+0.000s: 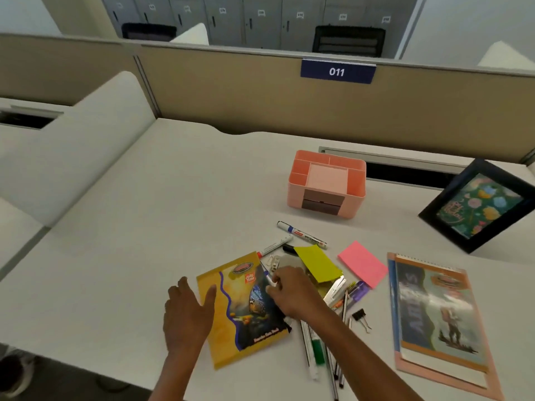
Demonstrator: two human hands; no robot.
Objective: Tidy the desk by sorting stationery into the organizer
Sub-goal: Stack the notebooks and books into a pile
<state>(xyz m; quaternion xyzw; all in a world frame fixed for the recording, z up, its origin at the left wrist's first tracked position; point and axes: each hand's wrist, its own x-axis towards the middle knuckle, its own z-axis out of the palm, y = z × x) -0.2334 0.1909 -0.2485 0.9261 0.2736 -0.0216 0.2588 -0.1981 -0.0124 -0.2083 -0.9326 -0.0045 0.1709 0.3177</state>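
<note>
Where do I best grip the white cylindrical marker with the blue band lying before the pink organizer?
Pinch the white marker mid-barrel from straight above, fingers across its width. It lies flat and diagonal on the white desk, with bare surface on its far side. Its near end sits close to the yellow sticky note, so avoid gripping there.

On our pale grey desk [144, 227], the organizer [354, 180] at twelve o'clock of the clutter is salmon pink with brown drawers [320, 201], and the frame [477, 206] at two o'clock is black around pastel flowers on dark green. We see a yellow notebook [228, 322] with a wavy blue stripe and a dark fish picture, a white-and-blue pen [267, 273] at its one o'clock, then an olive-yellow sticky note [317, 263] and a pink pad [363, 263] at three o'clock, a green marker [317, 350] at four.
</note>
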